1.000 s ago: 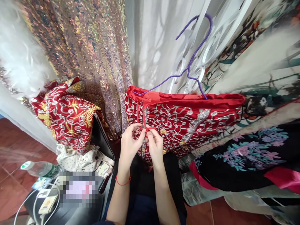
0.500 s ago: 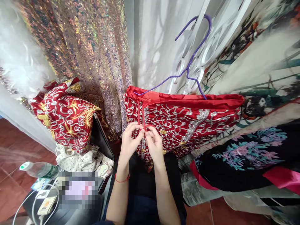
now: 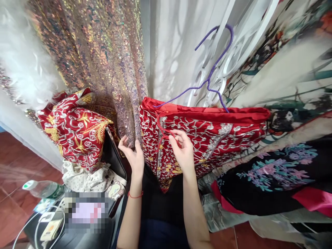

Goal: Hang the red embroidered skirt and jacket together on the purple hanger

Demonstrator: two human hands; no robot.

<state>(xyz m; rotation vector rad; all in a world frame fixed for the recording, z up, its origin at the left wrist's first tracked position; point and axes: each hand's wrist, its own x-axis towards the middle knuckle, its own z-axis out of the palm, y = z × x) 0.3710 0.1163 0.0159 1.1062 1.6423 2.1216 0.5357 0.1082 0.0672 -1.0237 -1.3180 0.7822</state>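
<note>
- Two hands: left hand (image 3: 132, 157) released, fingers loosely bent; right hand (image 3: 184, 150) pinching one thin red cord (image 3: 160, 128).
- One clear plastic bottle (image 3: 43, 189) by the left edge of a black seat (image 3: 89, 240); contents unclear.
- One red garment (image 3: 212, 138), silver-embroidered, hanging from one purple hanger (image 3: 209, 74); the cord meets its smooth top edge near the left corner.
- One sequinned curtain (image 3: 101, 52) behind.

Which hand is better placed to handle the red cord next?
Probably the right hand: it pinches the red cord in front of the red embroidered garment. The left hand is open, holding nothing, apart from the cord.
</note>
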